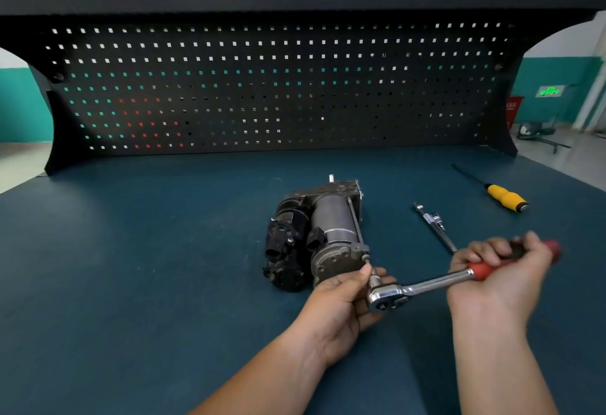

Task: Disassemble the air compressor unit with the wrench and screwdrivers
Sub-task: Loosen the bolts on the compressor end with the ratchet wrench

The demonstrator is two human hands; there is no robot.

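Head camera: I see compressor point(328, 227) lying on mat point(131, 250).
Left hand point(341, 309): pinching socket point(374, 281).
Right hand point(498, 270): wrapped round wrench point(426, 286) handle.

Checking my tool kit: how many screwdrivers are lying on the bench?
1. The yellow-handled screwdriver lies on the bench at far right, beyond the right hand that grips the ratchet wrench. Any others are out of view.
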